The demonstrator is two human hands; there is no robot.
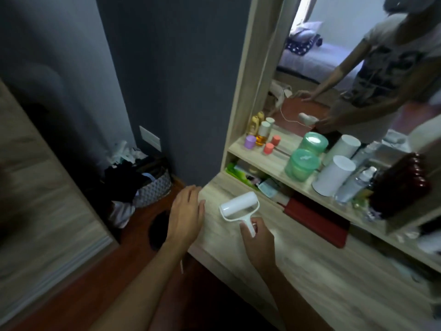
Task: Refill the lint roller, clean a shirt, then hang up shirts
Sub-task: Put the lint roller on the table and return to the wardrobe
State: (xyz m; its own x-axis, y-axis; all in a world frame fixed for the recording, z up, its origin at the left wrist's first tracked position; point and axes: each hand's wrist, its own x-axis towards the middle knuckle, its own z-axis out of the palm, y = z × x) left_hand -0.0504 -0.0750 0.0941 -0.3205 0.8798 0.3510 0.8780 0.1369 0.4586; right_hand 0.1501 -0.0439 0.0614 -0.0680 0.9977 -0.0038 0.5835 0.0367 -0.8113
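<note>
My right hand [257,237] grips the short handle of a white lint roller [238,206], holding it just above the light wooden dresser top [310,271]. The roller's white cylinder points up and to the left. My left hand [186,213] hovers with relaxed fingers over the dresser's left corner, a little left of the roller, and holds nothing. No shirt is in view apart from clothes in the basket.
A grey laundry basket [152,189] heaped with clothes stands on the red floor at the left. On the dresser shelf [262,161] stand small bottles, green jars [301,167] and a white cylinder [334,175]. A mirror [358,68] rises behind it. A red folder [317,218] lies below the shelf.
</note>
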